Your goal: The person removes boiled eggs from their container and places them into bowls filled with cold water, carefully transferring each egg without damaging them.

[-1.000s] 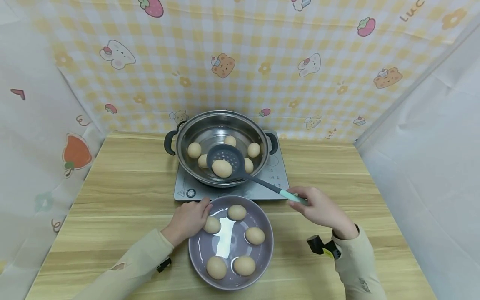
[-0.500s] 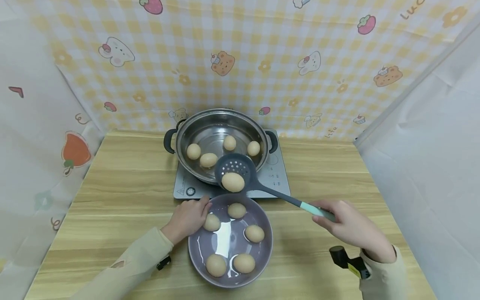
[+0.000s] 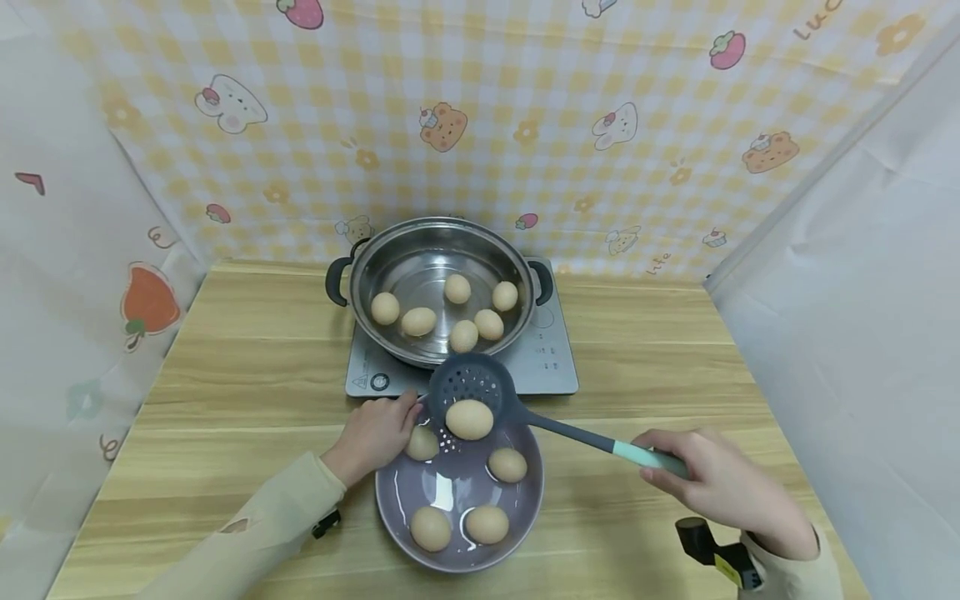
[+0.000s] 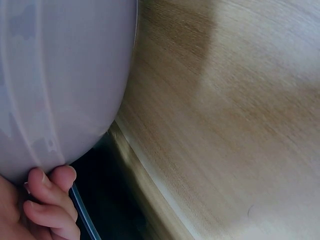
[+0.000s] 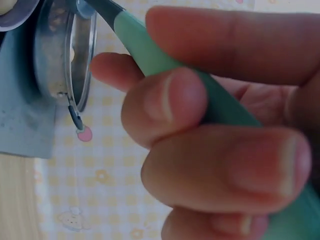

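Observation:
My right hand [image 3: 723,479] grips the mint-green handle of a dark grey skimmer [image 3: 480,379]; the right wrist view shows the fingers curled round that handle [image 5: 150,52]. One brown egg [image 3: 469,419] rides in the perforated head, which overlaps the far rim of a purple-grey bowl [image 3: 534,500]. With its fingers at the bowl's left rim, my left hand [image 3: 375,437] holds the bowl, as the left wrist view also shows by the fingers [image 4: 50,192] against its outer wall [image 4: 75,80]. Several eggs lie in the bowl, one [image 3: 487,524] near its front. The skimmer hides part of the bowl's far side.
Behind the bowl, a two-handled steel pot [image 3: 360,321] stands on a flat induction cooker [image 3: 551,367], with several eggs [image 3: 418,322] inside. A checked cloth [image 3: 480,167] hangs behind the wooden table [image 3: 247,400].
My right hand has drawn the skimmer with its egg out of the pot, toward me and to the right, over the bowl's far side. My left hand has stayed at the rim.

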`<act>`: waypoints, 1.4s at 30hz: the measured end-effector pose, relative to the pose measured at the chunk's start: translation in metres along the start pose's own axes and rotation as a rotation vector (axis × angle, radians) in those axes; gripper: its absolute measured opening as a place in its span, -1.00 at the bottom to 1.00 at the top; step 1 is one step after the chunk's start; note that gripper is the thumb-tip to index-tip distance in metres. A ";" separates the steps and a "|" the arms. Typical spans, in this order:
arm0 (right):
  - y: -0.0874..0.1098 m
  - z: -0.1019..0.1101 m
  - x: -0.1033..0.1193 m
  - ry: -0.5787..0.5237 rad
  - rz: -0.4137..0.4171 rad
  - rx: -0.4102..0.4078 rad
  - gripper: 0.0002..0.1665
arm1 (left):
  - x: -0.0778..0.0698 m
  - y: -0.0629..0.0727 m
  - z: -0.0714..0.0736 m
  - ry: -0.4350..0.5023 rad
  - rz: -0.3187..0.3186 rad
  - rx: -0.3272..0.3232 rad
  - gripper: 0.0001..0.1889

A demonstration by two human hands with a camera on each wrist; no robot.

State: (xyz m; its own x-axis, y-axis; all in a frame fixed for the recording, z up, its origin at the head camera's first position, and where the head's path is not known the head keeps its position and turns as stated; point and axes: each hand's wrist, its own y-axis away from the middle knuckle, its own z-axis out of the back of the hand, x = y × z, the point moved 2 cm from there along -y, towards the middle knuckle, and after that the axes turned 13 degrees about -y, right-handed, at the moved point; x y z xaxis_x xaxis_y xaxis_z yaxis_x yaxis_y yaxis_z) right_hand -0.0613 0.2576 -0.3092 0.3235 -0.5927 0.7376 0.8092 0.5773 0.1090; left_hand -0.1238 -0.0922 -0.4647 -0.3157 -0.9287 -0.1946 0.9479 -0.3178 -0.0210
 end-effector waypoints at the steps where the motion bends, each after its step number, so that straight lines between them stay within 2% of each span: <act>1: 0.001 -0.001 -0.001 -0.001 0.016 0.002 -0.84 | 0.000 0.000 0.000 0.003 0.000 0.005 -0.80; 5: 0.003 -0.006 -0.007 -0.021 0.009 0.020 -0.81 | 0.000 -0.001 0.000 0.006 -0.002 0.014 -0.81; 16: -0.001 -0.021 -0.023 -0.058 -0.080 0.058 -0.81 | 0.000 0.000 -0.001 -0.003 -0.001 0.024 -0.82; 24: -0.004 -0.029 -0.029 -0.052 -0.079 0.028 -0.74 | 0.000 0.001 -0.001 0.001 0.000 0.039 -0.82; 31: -0.006 -0.033 -0.031 -0.080 -0.100 0.035 -0.76 | 0.000 0.001 0.000 0.006 0.007 0.046 -0.82; 42: -0.006 -0.035 -0.031 -0.070 -0.104 0.024 -0.71 | 0.000 0.001 0.002 0.010 -0.001 0.032 -0.82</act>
State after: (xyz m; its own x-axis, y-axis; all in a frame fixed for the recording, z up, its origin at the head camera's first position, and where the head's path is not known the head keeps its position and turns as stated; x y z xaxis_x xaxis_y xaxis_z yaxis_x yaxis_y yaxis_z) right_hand -0.0592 0.2533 -0.3561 0.2022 -0.6098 0.7663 0.8243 0.5285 0.2031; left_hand -0.1228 -0.0925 -0.4630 -0.3159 -0.9266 -0.2040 0.9457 -0.3248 0.0106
